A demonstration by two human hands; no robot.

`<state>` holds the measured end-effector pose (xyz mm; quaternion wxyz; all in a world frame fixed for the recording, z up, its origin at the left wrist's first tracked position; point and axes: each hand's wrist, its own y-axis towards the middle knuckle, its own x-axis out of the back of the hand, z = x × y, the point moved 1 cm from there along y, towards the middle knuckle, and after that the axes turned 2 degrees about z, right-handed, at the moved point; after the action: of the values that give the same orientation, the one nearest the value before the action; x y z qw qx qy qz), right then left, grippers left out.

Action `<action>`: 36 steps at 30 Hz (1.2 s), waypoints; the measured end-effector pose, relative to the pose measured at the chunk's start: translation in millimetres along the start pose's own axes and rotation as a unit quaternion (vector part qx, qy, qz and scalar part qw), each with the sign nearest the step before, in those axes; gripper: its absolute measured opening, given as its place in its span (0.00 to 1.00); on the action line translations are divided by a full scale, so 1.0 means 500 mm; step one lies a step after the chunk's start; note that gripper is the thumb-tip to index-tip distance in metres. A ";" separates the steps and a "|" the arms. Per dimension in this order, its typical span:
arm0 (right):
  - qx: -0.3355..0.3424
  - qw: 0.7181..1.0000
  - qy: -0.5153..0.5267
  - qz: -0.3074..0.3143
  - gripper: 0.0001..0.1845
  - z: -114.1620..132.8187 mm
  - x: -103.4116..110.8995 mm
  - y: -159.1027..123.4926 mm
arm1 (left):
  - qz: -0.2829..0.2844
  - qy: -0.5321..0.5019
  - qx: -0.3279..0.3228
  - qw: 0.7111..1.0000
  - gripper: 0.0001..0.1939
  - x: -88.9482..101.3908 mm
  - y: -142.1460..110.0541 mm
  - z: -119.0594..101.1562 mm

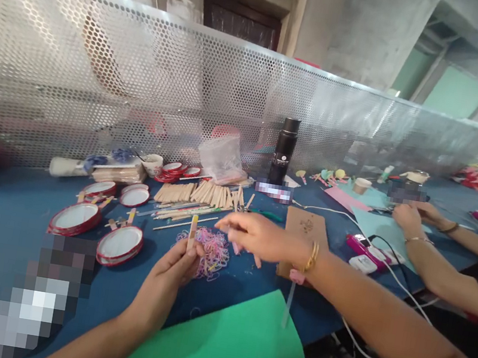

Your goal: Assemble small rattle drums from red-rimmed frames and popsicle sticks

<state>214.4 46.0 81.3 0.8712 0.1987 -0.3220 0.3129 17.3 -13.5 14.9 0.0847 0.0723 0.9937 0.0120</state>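
- At the blue table (pixel 2 214) in front of me, a person's left hand (pixel 176 261) is holding a flat wooden stick (pixel 193 233) upright, its thumb and fingers closing on the lower end; a yellow band is showing near the stick's top.
- Just beside it, the right hand (pixel 259 237) is hanging palm down over the table, its fingers pointing toward the stick and curving loosely — whether they are pinching anything, I cannot tell.
- Beneath and between the two hands, a tangle of pink and purple rubber bands (pixel 212 255) is lying in a heap.
- Behind the heap, more flat wooden sticks (pixel 177 192) are lying in a long row, with thin rods in front of them.
- To the left, red-rimmed round lids (pixel 120 243) are sitting in small stacks, and a few short sticks are lying among them.
- Behind the right wrist, a brown board (pixel 307 232) is resting on the table; farther back a black bottle (pixel 284 150) is standing near the perforated metal screen (pixel 167 83).
- Nearest the person, a green sheet (pixel 235 342) is spreading below both forearms.
- Over on the right, a co-worker's hands (pixel 409 221) are working above pale blue paper — partly blurred from here.
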 end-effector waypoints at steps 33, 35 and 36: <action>-0.034 0.905 0.397 -0.152 0.17 -0.010 -0.090 -0.009 | -0.005 0.304 -0.113 0.946 0.19 -0.001 -0.017 -0.027; -0.040 0.893 0.374 -0.247 0.16 -0.022 -0.046 -0.014 | -0.023 0.297 -0.115 0.948 0.20 0.005 -0.016 -0.027; -0.036 0.872 0.376 -0.313 0.16 -0.030 -0.019 -0.017 | -0.036 0.284 -0.113 0.951 0.20 0.009 -0.015 -0.027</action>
<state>221.3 44.0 62.9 0.9853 0.1250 0.0975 0.0629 9.8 -20.3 27.4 -0.1933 0.0201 0.9707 0.1415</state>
